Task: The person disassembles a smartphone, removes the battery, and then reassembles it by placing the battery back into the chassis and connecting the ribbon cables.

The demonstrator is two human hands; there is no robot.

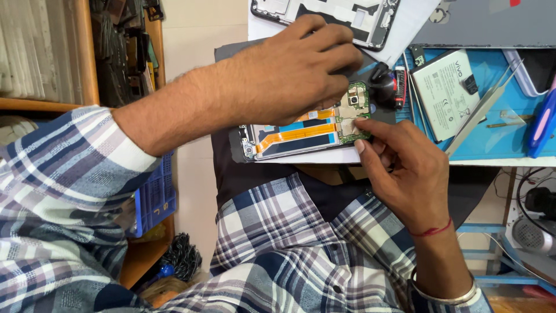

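Observation:
An opened phone (295, 134) lies on a dark pad, its back off, showing an orange flex cable and a green circuit board (352, 109) at one end. My left hand (289, 69) reaches over it, fingers curled down on the phone's far edge beside the board. My right hand (405, 168) comes from below; its thumb and forefinger pinch the near edge of the circuit board. A red thread and a metal bangle are on that wrist.
A white phone battery (446, 93), metal tweezers (480, 110) and a blue tool (541, 124) lie on a blue mat (498, 136). Another phone frame (330, 14) sits beyond my left hand. A black round object (382, 87) is next to the board. A wooden shelf (87, 52) and blue crate (156, 197) stand at left.

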